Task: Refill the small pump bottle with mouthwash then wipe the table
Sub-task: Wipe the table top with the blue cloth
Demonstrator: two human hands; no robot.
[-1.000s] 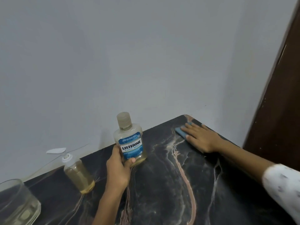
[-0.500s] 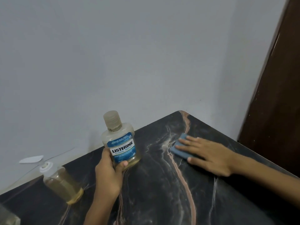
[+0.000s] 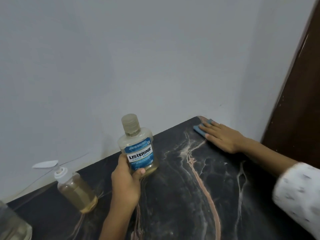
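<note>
- My left hand (image 3: 125, 184) grips the mouthwash bottle (image 3: 138, 149) low on its body, thumb across the front under the label; the cap is on and a little yellowish liquid sits in the bottom.
- The bottle leans slightly; I cannot tell whether its base touches the bench (image 3: 173, 196).
- My right hand (image 3: 220, 135) lies flat at the far right corner of the bench, fingers (image 3: 204, 128) straight, pressing a blue cloth (image 3: 198, 129) onto the dark marbled top.
- The small pump bottle (image 3: 76, 189) stands on the bench just left of my left hand, pump fitted, nearly full of amber liquid.
- A clear glass container (image 3: 13, 226) shows at the lower left edge.
</note>
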